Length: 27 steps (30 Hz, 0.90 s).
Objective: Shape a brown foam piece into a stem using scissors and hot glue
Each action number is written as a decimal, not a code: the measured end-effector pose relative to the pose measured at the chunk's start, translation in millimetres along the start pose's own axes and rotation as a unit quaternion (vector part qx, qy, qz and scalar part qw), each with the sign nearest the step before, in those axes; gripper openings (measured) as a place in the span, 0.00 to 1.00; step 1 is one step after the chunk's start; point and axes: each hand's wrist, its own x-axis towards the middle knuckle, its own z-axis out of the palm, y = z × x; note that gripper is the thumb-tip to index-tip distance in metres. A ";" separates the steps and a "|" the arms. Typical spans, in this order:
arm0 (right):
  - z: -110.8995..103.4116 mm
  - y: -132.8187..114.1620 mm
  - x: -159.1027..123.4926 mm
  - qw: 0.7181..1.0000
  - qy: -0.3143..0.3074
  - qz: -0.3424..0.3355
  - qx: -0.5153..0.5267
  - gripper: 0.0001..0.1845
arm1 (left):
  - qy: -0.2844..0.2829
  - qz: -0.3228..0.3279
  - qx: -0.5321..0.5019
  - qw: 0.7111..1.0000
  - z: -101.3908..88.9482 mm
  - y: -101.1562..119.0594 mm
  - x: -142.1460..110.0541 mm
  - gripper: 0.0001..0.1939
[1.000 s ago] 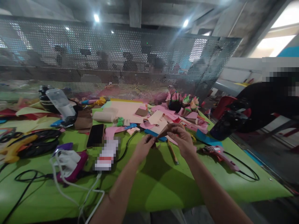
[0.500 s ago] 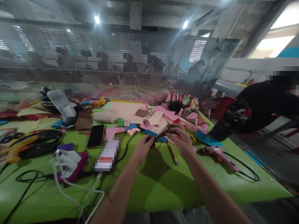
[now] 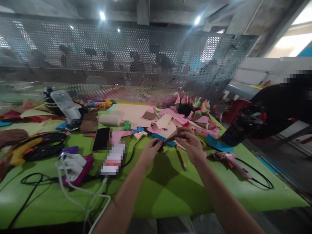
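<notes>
Both my hands meet above the green table (image 3: 165, 191), pinching a small brown strip of paper (image 3: 170, 138) between them. My left hand (image 3: 151, 152) grips its lower end with closed fingers. My right hand (image 3: 191, 144) curls around its upper end, fingertips pressed together. Just below the hands lie a pencil (image 3: 181, 158) and a blue paper strip (image 3: 162, 139). Behind them spreads a heap of pink and cream paper scraps (image 3: 168, 122).
A pink glue gun (image 3: 229, 159) with a black cord lies to the right. A phone (image 3: 101, 138), a purple glue gun (image 3: 75, 165), white cables and black cords sit at left. Paper flowers (image 3: 193, 105) stand by the perforated metal screen (image 3: 122, 61). A person in black is at far right.
The view has shifted slightly; my hands stay together on the brown strip, with only small finger movements.
</notes>
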 end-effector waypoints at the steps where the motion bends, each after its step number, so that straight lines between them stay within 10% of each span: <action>1: 0.0 0.0 0.0 1.000 -0.001 -0.002 0.000 0.05 | 0.001 0.003 0.010 1.000 -0.3 0.0 0.0 0.19; 27: 0.9 2.5 -0.2 1.000 -0.020 -0.004 -0.009 0.07 | -0.002 -0.005 -0.017 1.000 0.7 3.9 -3.4 0.21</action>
